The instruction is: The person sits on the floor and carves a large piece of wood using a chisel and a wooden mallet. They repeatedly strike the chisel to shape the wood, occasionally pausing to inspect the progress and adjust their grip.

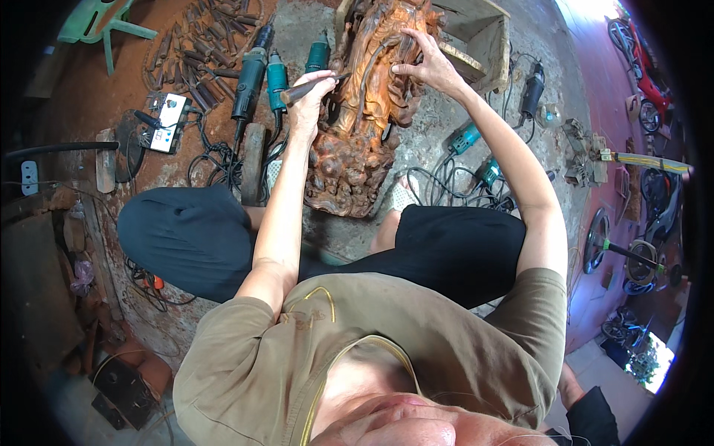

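Carved wooden figure (378, 100), on the concrete floor before the seated person, its knobbly base toward the feet; whether its far end leans on the wooden crate (497, 52) cannot be told from here. The mass looks dense and stiff, probably heavy; its polished-looking ridges may be slippery, and the thin, undercut folds the likeliest to chip. The broad base would seem the safest hold for lifting. The left hand (309, 97) is closed around a wooden-handled chisel (299, 91), blade toward the carving; the right hand (436, 68) clasps nothing, thumb and fingers spread against the figure's right side. Outward to the left: green power tools (277, 73), a white power strip (169, 123) whose marks are too small to read, and a fan of hand tools (216, 48). No writing is legible on the carving.
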Available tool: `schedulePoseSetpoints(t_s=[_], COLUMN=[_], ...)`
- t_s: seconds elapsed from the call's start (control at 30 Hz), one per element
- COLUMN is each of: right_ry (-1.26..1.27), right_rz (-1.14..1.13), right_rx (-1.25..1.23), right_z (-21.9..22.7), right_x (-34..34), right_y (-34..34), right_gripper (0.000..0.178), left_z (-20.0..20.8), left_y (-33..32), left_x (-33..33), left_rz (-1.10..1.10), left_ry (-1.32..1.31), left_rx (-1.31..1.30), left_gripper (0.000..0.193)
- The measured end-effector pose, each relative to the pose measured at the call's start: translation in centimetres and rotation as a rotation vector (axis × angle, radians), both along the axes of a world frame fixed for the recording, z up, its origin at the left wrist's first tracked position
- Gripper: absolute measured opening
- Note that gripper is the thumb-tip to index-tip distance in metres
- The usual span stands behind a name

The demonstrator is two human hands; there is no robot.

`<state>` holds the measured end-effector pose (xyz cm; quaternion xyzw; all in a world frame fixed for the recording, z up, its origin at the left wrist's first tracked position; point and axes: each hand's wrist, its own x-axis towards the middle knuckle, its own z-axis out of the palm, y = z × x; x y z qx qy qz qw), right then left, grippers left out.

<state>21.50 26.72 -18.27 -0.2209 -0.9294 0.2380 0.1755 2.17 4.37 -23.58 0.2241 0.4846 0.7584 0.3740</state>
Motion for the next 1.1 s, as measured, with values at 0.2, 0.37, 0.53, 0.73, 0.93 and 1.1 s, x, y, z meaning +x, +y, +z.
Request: schedulePoseSetpoints(t_s=[0.2, 0.37, 0.53, 0.73, 0.93, 1.1], right_ry=[0.023, -0.023, -0.006, -0.014, -0.015, 0.006], right_rz=[-0.010, -0.023, -0.023, -0.020, -0.022, -0.014], right_rx=[0.032, -0.016, 0.000, 0.022, -0.018, 0.033], right_z=[-0.5, -0.3, -0.3, -0.4, -0.2, -0.5], right_x=[-0.1, 0.0, 0.1, 0.2, 0.1, 0.1], right_y=[0.1, 0.1, 0.1, 0.2, 0.0, 0.3], right_gripper=[0.093, 0.091, 0.090, 0.088, 0.089, 0.092], left_z=[0.2, 0.9, 1.4, 1.4, 0.9, 0.9], left_y=[-0.7, -1.0, 0.1, -0.4, -1.6, -1.4], left_x=[0.1, -0.1, 0.7, 0.8, 0.2, 0.0], left_rz=[-0.013, -0.020, 0.045, 0.034, -0.073, -0.088], left_ry=[0.068, 0.122, 0.127, 0.150, 0.104, 0.059], left_rx=[-0.044, -0.041, -0.020, -0.058, -0.055, -0.004], left_gripper=[0.021, 0.020, 0.021, 0.021, 0.019, 0.018])
